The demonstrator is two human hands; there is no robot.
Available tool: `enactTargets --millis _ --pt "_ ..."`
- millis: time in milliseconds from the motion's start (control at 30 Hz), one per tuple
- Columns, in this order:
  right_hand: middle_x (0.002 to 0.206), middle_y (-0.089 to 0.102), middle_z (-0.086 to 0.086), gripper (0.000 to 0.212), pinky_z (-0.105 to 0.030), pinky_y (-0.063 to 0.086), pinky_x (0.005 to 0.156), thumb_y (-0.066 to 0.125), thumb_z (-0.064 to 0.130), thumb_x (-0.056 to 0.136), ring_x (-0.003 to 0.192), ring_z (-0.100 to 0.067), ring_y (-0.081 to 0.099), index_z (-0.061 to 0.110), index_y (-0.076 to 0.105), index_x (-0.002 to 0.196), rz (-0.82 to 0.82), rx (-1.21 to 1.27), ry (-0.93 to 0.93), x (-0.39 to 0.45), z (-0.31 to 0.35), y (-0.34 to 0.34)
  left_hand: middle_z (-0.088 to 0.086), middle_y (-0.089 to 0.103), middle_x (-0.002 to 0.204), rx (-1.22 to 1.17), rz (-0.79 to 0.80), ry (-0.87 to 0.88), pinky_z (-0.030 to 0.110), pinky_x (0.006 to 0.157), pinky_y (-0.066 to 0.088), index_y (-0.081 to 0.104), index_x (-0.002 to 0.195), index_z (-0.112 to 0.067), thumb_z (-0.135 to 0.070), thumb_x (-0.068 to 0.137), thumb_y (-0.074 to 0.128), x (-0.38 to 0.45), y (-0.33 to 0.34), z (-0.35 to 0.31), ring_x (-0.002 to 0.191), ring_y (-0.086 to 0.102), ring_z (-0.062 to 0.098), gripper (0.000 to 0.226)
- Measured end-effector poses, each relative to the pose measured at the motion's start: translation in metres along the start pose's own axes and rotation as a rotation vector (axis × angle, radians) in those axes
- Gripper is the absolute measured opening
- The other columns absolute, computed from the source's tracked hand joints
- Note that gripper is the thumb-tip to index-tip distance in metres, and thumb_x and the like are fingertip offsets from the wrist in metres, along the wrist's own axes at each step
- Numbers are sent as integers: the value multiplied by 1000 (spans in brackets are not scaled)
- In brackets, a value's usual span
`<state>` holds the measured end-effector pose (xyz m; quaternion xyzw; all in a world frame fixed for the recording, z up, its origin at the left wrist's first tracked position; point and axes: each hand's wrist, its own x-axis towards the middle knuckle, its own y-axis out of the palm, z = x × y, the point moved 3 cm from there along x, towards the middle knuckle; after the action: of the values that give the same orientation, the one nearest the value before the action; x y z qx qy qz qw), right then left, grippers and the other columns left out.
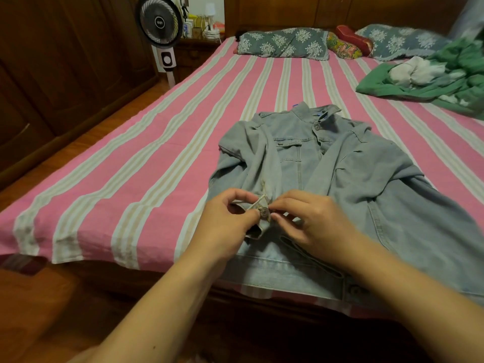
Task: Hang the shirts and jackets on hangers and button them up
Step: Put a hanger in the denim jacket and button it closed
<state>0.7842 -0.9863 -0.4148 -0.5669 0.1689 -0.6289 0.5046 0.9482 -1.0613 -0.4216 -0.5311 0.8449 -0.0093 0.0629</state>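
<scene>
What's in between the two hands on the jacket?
In the head view, the sleeve cuff with its metal button sits between the left hand and right hand; both pinch it.

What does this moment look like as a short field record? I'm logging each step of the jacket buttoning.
garment: denim jacket, lying front up on the bed
hanger: blue piece shows inside the collar, likely a hanger
collar button: looks fastened
left hand: pinches the sleeve cuff
right hand: fingertips at the cuff button
step: fastening the sleeve cuff
other clothes: green and white pile at far right of the bed
background: pillows at the headboard, fan beside the bed
</scene>
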Motion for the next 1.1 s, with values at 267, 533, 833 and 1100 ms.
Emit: enactTargets --millis 267,533,833,1100 --pt "109 71 9 25 -19 51 88 65 16 94 98 -4 64 18 72 118 172 63 103 -1 1 2 3 66 55 -4 -33 -155 49 74 59 59 95 -5 -3 97 61 2 5 6 54 64 23 4" --pt "119 72 -1 24 -33 45 94 60 25 97 111 -22 63 20 74 115 130 -194 670 -16 -46 -28 8 67 59 679 -220 75 37 53 47 70 74 -9 -31 97 55 -14 -30 -17 51 59 23 36" --pt "117 73 -1 25 -40 52 96 57 22 96 108 -23 66 21 74 115 -1 -129 862 -9 -71 -93 4 60 55 435 -6 218 24 49 44 69 77 -6 -26 99 58 13 18 -79 46 52 9 32" --pt "120 71 -8 34 -41 54 93 48 9 94 107 -30 64 19 73 114 191 -269 934 41 -188 -98 -5 67 98 975 204 359 36 80 53 66 103 -24 -29 97 55 168 84 -55 93 63 17 13"
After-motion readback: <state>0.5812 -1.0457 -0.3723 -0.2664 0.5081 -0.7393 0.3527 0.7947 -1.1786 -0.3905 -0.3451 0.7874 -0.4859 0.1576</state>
